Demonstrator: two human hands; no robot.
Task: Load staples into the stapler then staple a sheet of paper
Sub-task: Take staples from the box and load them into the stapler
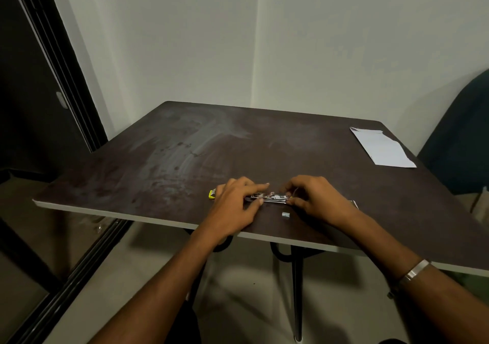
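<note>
A small stapler lies flat on the dark table near the front edge, its metal channel showing and a yellow end poking out left of my hand. My left hand pinches the stapler's left part between thumb and fingers. My right hand grips its right end with the fingertips; whether it also holds staples is hidden. A short strip of staples lies loose on the table just in front of the stapler. A white sheet of paper lies at the far right corner.
The table's front edge runs close under my wrists. A small white object peeks out behind my right wrist. A dark chair stands at the right, a dark sliding door frame at the left.
</note>
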